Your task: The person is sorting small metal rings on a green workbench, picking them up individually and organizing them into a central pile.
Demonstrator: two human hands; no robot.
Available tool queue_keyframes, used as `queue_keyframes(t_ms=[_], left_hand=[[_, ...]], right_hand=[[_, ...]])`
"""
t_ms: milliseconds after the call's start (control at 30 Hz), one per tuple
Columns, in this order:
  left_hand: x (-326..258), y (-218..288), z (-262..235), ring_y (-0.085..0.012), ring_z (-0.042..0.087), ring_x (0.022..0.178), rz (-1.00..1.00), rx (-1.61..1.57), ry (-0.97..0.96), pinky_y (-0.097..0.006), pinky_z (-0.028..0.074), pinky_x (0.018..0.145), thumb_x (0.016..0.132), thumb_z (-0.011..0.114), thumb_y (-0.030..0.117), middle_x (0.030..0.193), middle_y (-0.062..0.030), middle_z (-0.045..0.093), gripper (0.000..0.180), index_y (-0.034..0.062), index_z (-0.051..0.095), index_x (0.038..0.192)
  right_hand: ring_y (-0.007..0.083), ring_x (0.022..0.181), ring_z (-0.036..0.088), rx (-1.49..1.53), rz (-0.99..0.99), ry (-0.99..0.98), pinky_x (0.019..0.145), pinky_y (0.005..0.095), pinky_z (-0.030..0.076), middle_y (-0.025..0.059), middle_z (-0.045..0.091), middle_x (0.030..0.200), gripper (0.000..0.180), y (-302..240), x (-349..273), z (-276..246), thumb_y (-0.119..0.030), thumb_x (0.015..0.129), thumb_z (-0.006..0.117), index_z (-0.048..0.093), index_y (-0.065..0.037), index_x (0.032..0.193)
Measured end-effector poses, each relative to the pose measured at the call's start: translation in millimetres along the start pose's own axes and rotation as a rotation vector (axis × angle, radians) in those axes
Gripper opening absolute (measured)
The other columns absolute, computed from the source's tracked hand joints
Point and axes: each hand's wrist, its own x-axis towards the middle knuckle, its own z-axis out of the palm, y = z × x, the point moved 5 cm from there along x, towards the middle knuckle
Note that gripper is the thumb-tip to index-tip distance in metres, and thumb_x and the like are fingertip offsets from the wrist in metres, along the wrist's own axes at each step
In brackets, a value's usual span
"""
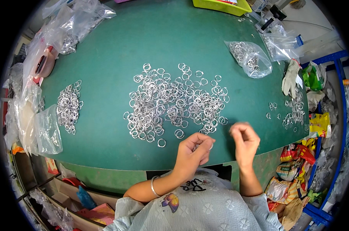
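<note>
A large heap of silvery metal rings [159,98] is spread over the middle of the green table. At its near edge my left hand [193,154] is curled closed around a few metal rings [197,147], partly hidden by the fingers. To the right of it, my right hand [245,143] is raised by the table's front edge, apart from the heap. Its fingers are bent inward and slightly blurred, and whatever they may hold is hidden. One loose ring [161,143] lies in front of the heap, left of my left hand.
A smaller ring pile [69,109] lies at the left, beside clear plastic bags [48,129]. On the right are a bag of rings [247,57], scattered rings [293,113] and a work glove [290,79]. A yellow-green tray [224,7] stands at the far edge.
</note>
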Motion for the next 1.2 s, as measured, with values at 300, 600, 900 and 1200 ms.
queue_keyframes(t_ms=[300, 600, 900, 1200], left_hand=[[4, -1, -3, -0.006, 0.04, 0.056, 0.029, 0.061, 0.004, -0.02, 0.034, 0.05, 0.085, 0.045, 0.004, 0.077, -0.0038, 0.053, 0.014, 0.0006, 0.056, 0.092], [4, 7, 12, -0.0005, 0.037, 0.059, -0.042, 0.219, -0.011, -0.015, 0.029, 0.049, 0.081, 0.061, 0.009, 0.076, 0.0021, 0.051, 0.02, 0.0016, 0.058, 0.099], [-6, 31, 19, -0.0014, 0.038, 0.055, 0.476, 0.671, 0.024, -0.016, 0.03, 0.046, 0.067, 0.07, -0.003, 0.077, -0.0006, 0.054, 0.031, 0.0019, 0.06, 0.096], [-16, 39, 29, -0.004, 0.037, 0.051, 0.753, 0.86, 0.014, -0.017, 0.032, 0.044, 0.066, 0.069, -0.006, 0.075, -0.0031, 0.054, 0.033, 0.0017, 0.06, 0.096]], right_hand=[[0.0208, 0.068, 0.052, -0.506, -0.161, -0.019, 0.064, 0.0303, 0.04, 0.008, 0.057, 0.076, 0.011, 4, 14, -2, 0.001, 0.069, 0.064, 0.059, -0.001, 0.078], [0.0186, 0.072, 0.054, -0.075, -0.149, -0.207, 0.062, 0.0271, 0.041, 0.0088, 0.06, 0.078, 0.014, -38, -3, 11, 0.007, 0.065, 0.065, 0.061, 0.0, 0.076], [0.0145, 0.074, 0.052, 0.211, 0.075, -0.237, 0.067, 0.0253, 0.042, 0.0079, 0.057, 0.08, 0.009, -35, -16, 15, 0.006, 0.072, 0.061, 0.059, 0.003, 0.08], [0.0134, 0.077, 0.053, 0.299, 0.155, -0.367, 0.07, 0.0242, 0.043, 0.0096, 0.056, 0.083, 0.005, -39, -18, 20, 0.006, 0.081, 0.053, 0.057, 0.006, 0.083]])
